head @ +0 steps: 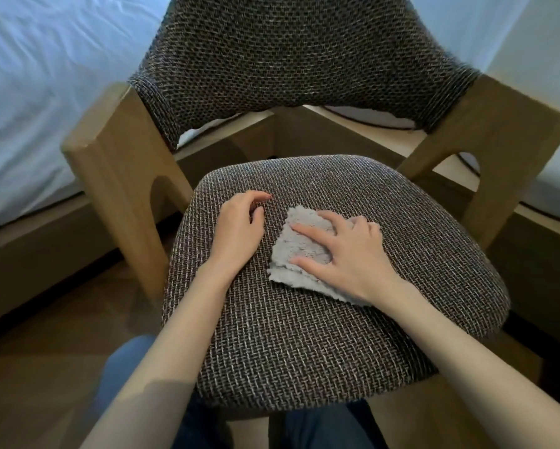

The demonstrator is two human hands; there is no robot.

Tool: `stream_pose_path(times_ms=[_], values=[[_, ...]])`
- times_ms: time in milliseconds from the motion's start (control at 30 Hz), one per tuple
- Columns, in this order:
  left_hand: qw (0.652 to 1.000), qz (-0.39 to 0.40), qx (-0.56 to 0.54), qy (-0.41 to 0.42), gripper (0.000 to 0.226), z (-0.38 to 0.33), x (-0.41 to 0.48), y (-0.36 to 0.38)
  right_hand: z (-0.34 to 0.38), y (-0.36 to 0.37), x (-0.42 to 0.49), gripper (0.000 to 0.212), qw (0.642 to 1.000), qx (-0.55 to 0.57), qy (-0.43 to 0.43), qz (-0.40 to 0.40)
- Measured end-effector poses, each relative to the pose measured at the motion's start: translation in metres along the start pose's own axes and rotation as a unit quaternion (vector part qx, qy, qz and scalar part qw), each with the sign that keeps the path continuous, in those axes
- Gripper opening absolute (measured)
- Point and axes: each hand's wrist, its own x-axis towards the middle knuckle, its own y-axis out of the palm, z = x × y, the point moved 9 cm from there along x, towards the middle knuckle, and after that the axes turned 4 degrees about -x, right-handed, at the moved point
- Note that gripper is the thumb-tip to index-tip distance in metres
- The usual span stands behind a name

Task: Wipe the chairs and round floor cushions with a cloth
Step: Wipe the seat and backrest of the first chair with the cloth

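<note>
1. Two hands rest on the brown woven chair seat (304, 345); our right hand (348, 251), spread, presses the pale grey fluffy cloth (304, 246) at its middle;
2. our left hand (239, 228), loosely curled, holds nothing beside it;
3. we should sweep flat, overlapping strokes to every edge.

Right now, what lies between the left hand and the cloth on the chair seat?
Only a narrow strip of bare woven seat. The head view shows the left hand resting beside the cloth, apparently not touching it.
</note>
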Motion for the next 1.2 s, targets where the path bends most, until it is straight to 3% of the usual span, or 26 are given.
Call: stream_pose_path(times_ms=[100,300,467,567,667,867,933,1033,1133,1200], values=[[1.000,-0.008,-0.002,-0.012,0.029,0.003,0.000,-0.004,0.001,-0.008,0.008,0.071,0.999,-0.016,-0.013,-0.032],[0.998,-0.051,-0.023,-0.030,0.028,0.010,0.001,-0.020,0.006,-0.035,0.007,0.040,0.982,0.075,-0.049,-0.164],[0.993,-0.085,-0.067,-0.037,0.029,0.010,0.007,-0.024,-0.018,-0.078,0.044,0.047,0.959,0.033,-0.002,-0.282],[0.990,-0.098,-0.095,-0.034,0.030,0.010,0.012,-0.023,-0.013,-0.074,0.071,0.045,0.975,-0.025,-0.046,-0.215],[0.988,-0.069,-0.136,-0.031,0.035,0.007,0.023,-0.013,-0.019,-0.050,0.085,0.047,0.988,0.078,-0.099,-0.091],[0.975,0.171,-0.137,-0.030,0.075,-0.015,0.056,0.045,-0.053,-0.049,0.081,0.079,0.947,0.313,-0.052,-0.058],[0.966,0.224,-0.128,-0.010,0.067,-0.025,0.064,0.054,-0.059,-0.048,0.078,0.076,0.954,0.292,-0.037,-0.062],[0.962,0.228,-0.148,0.022,0.015,-0.037,0.075,0.051,-0.075,-0.050,0.077,0.062,0.983,0.170,0.003,-0.075],[0.964,0.194,-0.180,0.014,0.011,-0.037,0.084,0.039,-0.087,-0.048,0.082,0.043,0.982,0.188,0.017,-0.012],[0.972,0.151,-0.178,0.024,0.017,-0.044,0.092,0.026,-0.093,-0.066,0.086,0.028,0.960,0.270,0.042,-0.059]])
